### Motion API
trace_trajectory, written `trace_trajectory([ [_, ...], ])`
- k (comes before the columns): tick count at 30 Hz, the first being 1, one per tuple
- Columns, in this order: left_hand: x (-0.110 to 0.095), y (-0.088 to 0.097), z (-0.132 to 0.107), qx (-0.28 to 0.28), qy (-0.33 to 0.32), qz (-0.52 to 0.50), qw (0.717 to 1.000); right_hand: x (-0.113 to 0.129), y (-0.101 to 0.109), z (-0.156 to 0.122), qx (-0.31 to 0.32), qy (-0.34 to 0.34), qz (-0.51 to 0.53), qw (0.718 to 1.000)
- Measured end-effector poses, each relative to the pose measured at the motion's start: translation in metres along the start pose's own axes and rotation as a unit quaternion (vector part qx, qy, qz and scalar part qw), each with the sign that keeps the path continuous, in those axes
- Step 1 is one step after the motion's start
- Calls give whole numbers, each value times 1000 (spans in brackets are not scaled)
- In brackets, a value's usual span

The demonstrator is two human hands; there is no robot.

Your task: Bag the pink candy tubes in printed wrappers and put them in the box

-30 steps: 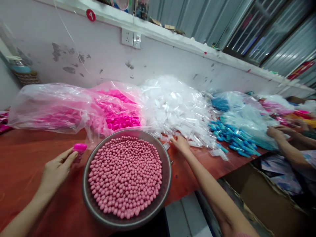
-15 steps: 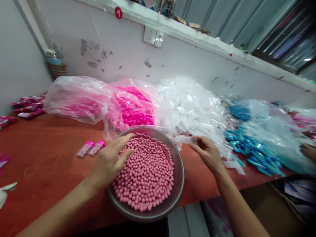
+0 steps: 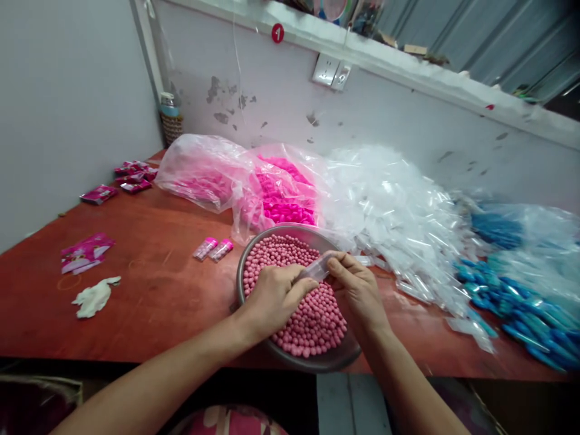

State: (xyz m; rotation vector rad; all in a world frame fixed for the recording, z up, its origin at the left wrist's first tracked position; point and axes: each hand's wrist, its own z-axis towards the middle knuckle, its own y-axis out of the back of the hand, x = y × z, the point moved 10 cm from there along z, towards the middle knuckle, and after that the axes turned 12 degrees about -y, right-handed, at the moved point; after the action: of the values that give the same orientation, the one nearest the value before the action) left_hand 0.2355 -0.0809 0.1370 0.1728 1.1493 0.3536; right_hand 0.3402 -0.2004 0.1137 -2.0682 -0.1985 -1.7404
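A metal bowl full of small pink balls stands at the near edge of the red-brown table. Both hands are over it. My right hand pinches a clear plastic tube, tilted down toward the balls. My left hand is cupped with fingers closed on the balls, touching the tube's open end. Two filled tubes with pink caps lie on the table left of the bowl.
Behind the bowl lie a clear bag of pink caps, a heap of empty clear tubes and blue caps at the right. Pink packets, a white glove and a bottle are at the left.
My right hand has brought the clear tube over the bowl. My left hand has slid across the balls to meet the tube. The camera has turned left.
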Motion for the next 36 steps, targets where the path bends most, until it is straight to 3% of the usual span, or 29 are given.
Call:
trace_trajectory([
  [3, 24, 5, -26, -27, 105, -152, 982, 22, 32, 7, -93, 67, 20, 993],
  [5, 40, 13, -38, -76, 142, -218, 963, 30, 35, 11, -100, 91, -126, 983],
  [6, 48, 19, -39, -101, 142, -230, 957, 31, 27, 12, -82, 105, -249, 959],
  [7, 54, 25, -37, -119, 133, -234, 956, 26, 14, 12, -48, 122, -388, 912],
  [8, 61, 29, -32, -129, 121, -230, 957, 16, -3, 11, -3, 142, -523, 840],
  [10, 73, 34, -17, -135, 95, -200, 966, -20, -31, 6, 96, 172, -729, 655],
  [12, 84, 39, -3, -152, 66, -152, 974, -56, -47, 2, 171, 188, -832, 494],
  [13, 87, 41, 3, -162, 53, -135, 976, -70, -54, 1, 199, 196, -853, 440],
  [14, 90, 43, 7, -171, 42, -121, 977, -82, -62, -1, 227, 206, -860, 408],
  [15, 91, 44, 9, -178, 32, -113, 977, -93, -71, -3, 260, 215, -854, 397],
  [16, 91, 45, 10, -185, 25, -109, 976, -102, -80, -7, 296, 218, -837, 405],
  [18, 88, 48, 8, -197, 14, -105, 975, -111, -94, -9, 348, 199, -785, 473],
  [20, 84, 52, 4, -209, 8, -110, 972, -108, -100, -3, 345, 153, -712, 592],
  [23, 80, 53, 0, -211, 5, -106, 972, -84, -86, 14, 277, 65, -529, 800],
  [25, 80, 49, 0, -197, 13, -101, 975, -72, -71, 20, 248, -7, -377, 892],
  [27, 82, 40, 2, -165, 30, -94, 981, -64, -59, 20, 232, -67, -260, 935],
  [29, 82, 26, 5, -103, 45, -89, 990, -54, -52, 18, 214, -86, -198, 953],
  [33, 74, -1, 8, 17, 52, -135, 989, -35, -49, 11, 189, -65, -156, 967],
  [36, 73, -9, 8, 35, 80, -221, 971, -30, -49, 8, 205, -61, -168, 962],
])
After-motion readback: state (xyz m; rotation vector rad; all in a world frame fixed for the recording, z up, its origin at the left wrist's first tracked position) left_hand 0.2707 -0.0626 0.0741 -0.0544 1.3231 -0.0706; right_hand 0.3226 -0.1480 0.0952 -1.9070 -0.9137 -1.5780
